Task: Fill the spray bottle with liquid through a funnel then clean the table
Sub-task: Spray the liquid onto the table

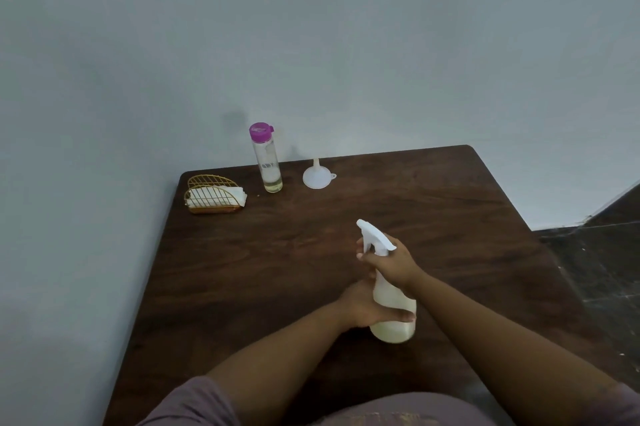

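Observation:
A white spray bottle (394,301) stands upright on the dark wooden table (277,252), holding pale yellowish liquid in its lower part. My left hand (363,308) wraps around the bottle's body from the left. My right hand (388,261) grips the neck just under the white trigger head (375,237). At the back of the table a white funnel (317,176) rests upside down, spout up. To its left stands a tall clear bottle (268,162) with a purple cap and a little yellowish liquid at the bottom.
A gold wire holder (213,195) with white napkins sits at the table's back left corner. A grey wall rises behind and to the left. Dark floor (602,252) shows beyond the table's right edge.

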`<state>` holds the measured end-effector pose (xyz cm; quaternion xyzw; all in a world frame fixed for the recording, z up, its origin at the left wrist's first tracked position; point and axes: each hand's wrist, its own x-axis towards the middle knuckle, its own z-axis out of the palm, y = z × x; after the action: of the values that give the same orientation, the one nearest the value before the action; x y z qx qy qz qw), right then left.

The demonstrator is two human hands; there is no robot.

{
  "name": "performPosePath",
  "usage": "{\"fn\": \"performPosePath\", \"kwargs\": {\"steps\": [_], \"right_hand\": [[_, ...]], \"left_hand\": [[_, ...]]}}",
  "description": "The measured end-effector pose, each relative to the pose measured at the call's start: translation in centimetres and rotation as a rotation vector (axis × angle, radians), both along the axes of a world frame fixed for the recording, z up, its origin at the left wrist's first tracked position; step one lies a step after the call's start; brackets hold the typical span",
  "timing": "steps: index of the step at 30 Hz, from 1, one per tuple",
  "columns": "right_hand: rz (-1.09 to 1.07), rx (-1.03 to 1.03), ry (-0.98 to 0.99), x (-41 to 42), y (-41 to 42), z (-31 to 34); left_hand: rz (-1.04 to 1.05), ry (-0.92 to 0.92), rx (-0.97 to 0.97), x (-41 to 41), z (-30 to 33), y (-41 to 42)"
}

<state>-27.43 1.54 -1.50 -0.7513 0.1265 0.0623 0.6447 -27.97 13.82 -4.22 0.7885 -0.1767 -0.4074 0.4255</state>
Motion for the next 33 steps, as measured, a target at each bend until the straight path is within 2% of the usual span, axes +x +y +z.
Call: {"fn": "performPosePath", "kwargs": {"steps": [3,6,9,11,13,18,22,23,28,33], "right_hand": [[0.076,-0.004,0.125,-1.6,-1.5,-0.2],[0.064,-0.054,0.228,-3.5,-2.6,-0.2],[0.021,-0.259,0.280,-5.2,-3.2,-0.4],[-0.042,-0.384,0.282,-6.4,-3.4,-0.4],[-0.051,-0.390,0.278,-7.6,-3.5,-0.1],[0.142,-0.317,0.297,-10.2,-4.7,0.7],[0.035,-0.666,0.242,-11.9,-4.4,0.9],[0.017,-0.660,0.235,-12.4,-4.4,0.8],[0.101,-0.364,0.295,-14.1,-4.6,0.3],[0.046,-0.625,0.210,-14.4,-4.2,1.0]], "left_hand": [[0.028,0.071,0.029,-2.4,0.5,-1.8],[0.085,0.136,0.006,-4.9,0.9,-3.2],[0.134,0.204,-0.026,-7.4,1.3,-4.6],[0.156,0.186,-0.027,-8.7,1.4,-5.2],[0.149,0.139,-0.012,-9.7,1.1,-5.5],[0.178,0.090,-0.041,-12.5,1.0,-6.2],[0.183,0.079,-0.061,-14.5,1.0,-6.6],[0.179,0.077,-0.056,-14.9,1.0,-6.7],[0.182,0.068,-0.060,-16.3,1.2,-6.4],[0.209,0.056,-0.079,-17.2,1.1,-6.6]]}}
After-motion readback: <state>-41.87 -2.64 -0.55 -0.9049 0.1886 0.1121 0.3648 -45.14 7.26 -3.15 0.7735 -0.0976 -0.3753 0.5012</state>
